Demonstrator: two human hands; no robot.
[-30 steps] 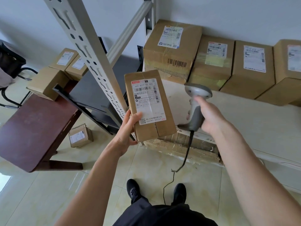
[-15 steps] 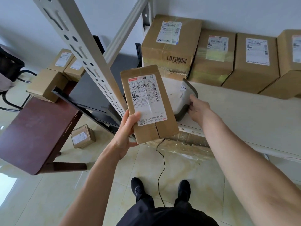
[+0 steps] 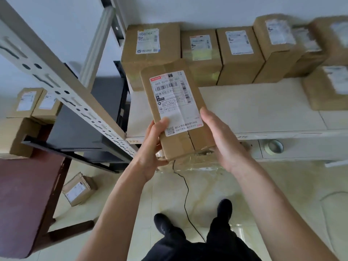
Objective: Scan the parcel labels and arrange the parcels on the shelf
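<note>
Parcel gripped by left hand and right hand.

Flat brown parcel held label-up in both hands over the front edge of the white shelf. Left hand gripping lower left edge, thumb on label; right hand cupping lower right side. Row of labelled boxes along the wall at shelf back. Black cable trailing across tile floor between black shoes. Small parcel on floor beside brown table.
</note>
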